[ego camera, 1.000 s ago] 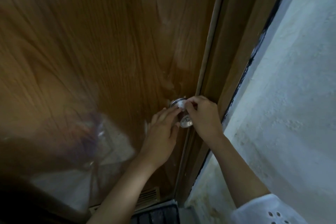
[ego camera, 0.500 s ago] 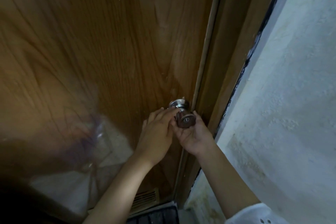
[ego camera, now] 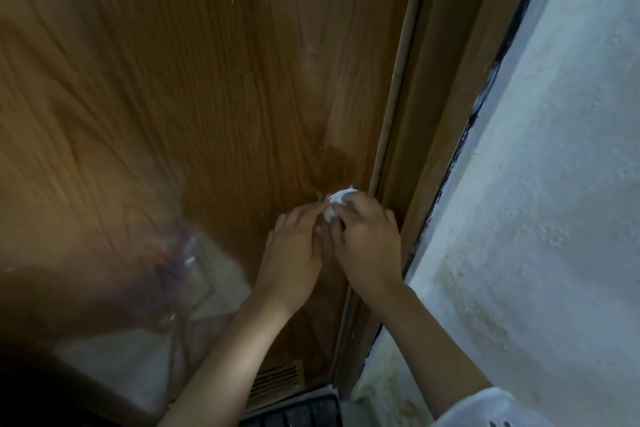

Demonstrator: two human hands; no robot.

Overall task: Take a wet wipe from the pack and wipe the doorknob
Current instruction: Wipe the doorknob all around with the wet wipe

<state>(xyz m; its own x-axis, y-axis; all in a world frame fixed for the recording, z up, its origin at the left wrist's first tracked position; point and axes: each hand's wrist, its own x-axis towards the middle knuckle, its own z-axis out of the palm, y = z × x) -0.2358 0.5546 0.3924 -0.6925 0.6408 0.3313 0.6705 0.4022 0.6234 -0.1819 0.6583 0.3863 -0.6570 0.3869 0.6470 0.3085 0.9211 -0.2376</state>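
A white wet wipe [ego camera: 335, 202] is pressed over the doorknob on the brown wooden door [ego camera: 207, 97]. The knob itself is hidden under the wipe and my hands. My right hand [ego camera: 369, 239] covers the knob from above and the right, its fingers closed on the wipe. My left hand [ego camera: 294, 250] lies against the door just left of the knob, its fingertips touching the wipe. The pack of wipes is not in view.
The door frame [ego camera: 419, 135] runs up right of the knob, and a rough white wall [ego camera: 554, 184] stands beyond it. A vent grille [ego camera: 277, 380] sits low in the door above a dark mat [ego camera: 304, 409]. The door's gloss reflects a blurred figure at lower left.
Half a second ago my right hand cupped the bare metal knob from below. It has since swung over the top, and the wipe covers the knob again. My left hand stayed beside it.
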